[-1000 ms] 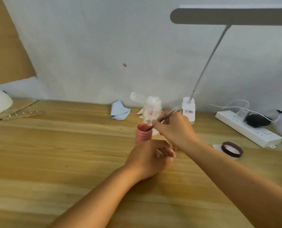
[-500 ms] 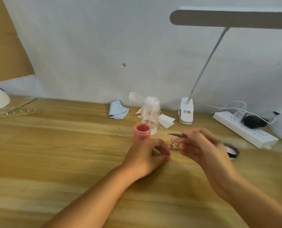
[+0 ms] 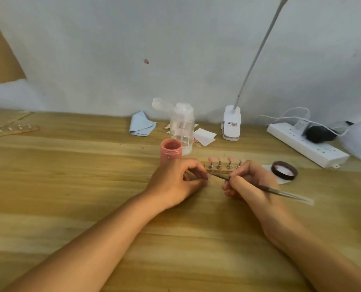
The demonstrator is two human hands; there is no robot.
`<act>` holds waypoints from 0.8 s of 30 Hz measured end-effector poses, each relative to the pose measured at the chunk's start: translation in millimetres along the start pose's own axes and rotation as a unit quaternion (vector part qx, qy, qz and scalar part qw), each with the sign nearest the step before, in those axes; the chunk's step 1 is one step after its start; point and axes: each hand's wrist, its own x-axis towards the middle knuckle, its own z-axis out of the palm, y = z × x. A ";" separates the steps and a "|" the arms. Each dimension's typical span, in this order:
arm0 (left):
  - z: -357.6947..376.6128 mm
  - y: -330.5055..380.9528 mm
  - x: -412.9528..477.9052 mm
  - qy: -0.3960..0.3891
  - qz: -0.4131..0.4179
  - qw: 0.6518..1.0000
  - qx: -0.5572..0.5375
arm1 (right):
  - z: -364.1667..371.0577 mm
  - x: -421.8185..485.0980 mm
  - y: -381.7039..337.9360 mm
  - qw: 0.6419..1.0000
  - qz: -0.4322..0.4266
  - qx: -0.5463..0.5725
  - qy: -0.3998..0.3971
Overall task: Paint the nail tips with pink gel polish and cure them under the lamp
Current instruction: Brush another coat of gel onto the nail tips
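- Light wooden desk [image 3: 70, 186]; small wooden strip of pink nail tips [image 3: 221, 168] lies left-right between hands.
- Right hand [image 3: 247, 182] pinches thin brush [image 3: 285, 193], tip pointing left along strip; left hand [image 3: 175, 182] curled at its end, grip unclear.

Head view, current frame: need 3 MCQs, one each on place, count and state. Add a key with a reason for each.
1. Where does the pink gel jar stand?
A. just beyond the left hand, in front of the clear pump bottle
B. on a wall shelf
C. on the floor

2. How many nail tips show on the holder between the hands?
A. one
B. four
C. nine

3. The jar is:
A. capped
B. open and upright
C. tipped over

Key:
1 A: it sits just past the left knuckles, with the bottle behind it.
2 B: four pink tips stand on pegs. The right hand, gripping the brush, may hide more.
3 B: its mouth is bare, and a dark lid lies apart on the right.
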 end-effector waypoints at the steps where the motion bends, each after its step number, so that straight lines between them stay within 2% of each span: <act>1: -0.1 0.0 0.2 -0.001 0.000 1.000 0.002 | 0.2 -0.4 -0.3 1.000 0.003 -0.002 0.000; 13: 0.5 -0.9 -0.5 -0.002 0.002 1.000 0.008 | 5.5 -5.0 -8.8 0.999 0.013 -0.038 0.016; 18: 1.2 -0.9 -0.4 -0.010 0.004 1.000 -0.004 | 2.6 -3.4 -4.0 1.000 -0.003 -0.020 0.019; 20: 1.7 -0.8 -0.9 -0.015 0.008 1.000 -0.003 | 2.8 -5.6 -3.8 0.999 -0.032 -0.020 0.017; 24: -0.1 -0.8 -1.1 -0.013 -0.003 1.000 -0.025 | 4.8 -10.2 -11.5 0.974 -0.182 -0.113 0.071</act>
